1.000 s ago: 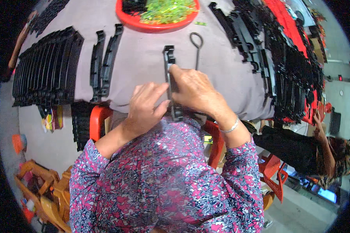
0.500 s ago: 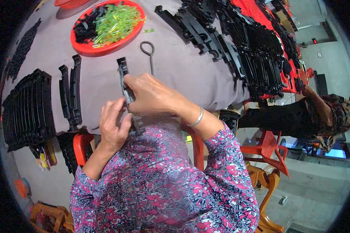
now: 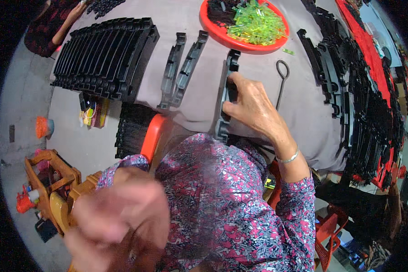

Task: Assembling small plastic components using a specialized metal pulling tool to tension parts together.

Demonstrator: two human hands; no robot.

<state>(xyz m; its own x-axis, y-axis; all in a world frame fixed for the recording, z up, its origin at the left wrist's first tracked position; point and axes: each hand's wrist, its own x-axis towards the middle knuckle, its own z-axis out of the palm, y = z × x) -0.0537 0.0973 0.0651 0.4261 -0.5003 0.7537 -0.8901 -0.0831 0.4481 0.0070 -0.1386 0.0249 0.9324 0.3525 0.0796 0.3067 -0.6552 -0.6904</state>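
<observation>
My right hand (image 3: 257,106), with a bracelet on its wrist, grips a long black plastic strip (image 3: 225,90) between thumb and fingers. The strip has notched ends; it lies lengthwise at the table's near edge, its lower end close to my patterned shirt. My left hand (image 3: 122,217) is raised off the table, large and smeared by motion at the lower left, so its fingers do not show clearly. Two similar black strips (image 3: 184,68) lie side by side left of the held one. A thin metal rod with a looped end (image 3: 281,81) rests to the right of my right hand.
A red round tray (image 3: 213,34) holds yellow-green clear pieces (image 3: 258,25) and small black pieces. Rows of black strips (image 3: 102,56) are stacked at left; more black parts (image 3: 371,122) cover the right side. Another person's arm (image 3: 68,22) is at the far left corner.
My left hand has left the black strip and come up toward the lower left. My right hand still grips the strip. The view has swung left, shifting the table rightward in the picture.
</observation>
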